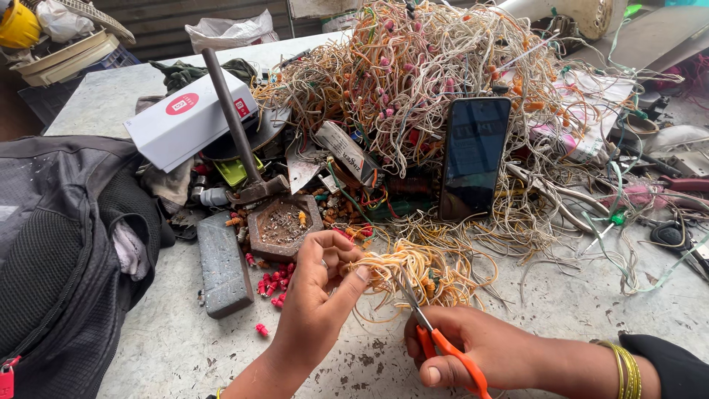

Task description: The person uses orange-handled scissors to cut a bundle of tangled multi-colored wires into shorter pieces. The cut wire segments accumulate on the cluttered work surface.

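At the near edge of a cluttered grey worktable (pixel 133 96), the left hand (pixel 317 295) pinches a bundle of thin yellow wires (pixel 413 270) taut while the right hand (pixel 473 347) grips orange-handled scissors (pixel 443 343), blades best kept square to the strands.

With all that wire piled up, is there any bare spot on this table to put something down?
Yes: bare table between the backpack, grey block and left hand; more right of the yellow wires, above the right hand. The wire heap crowds the middle.

I see a tangled bundle of yellow wires (pixel 413 270) bunched on the table, orange-handled scissors (pixel 443 343) angled blades-up into it.
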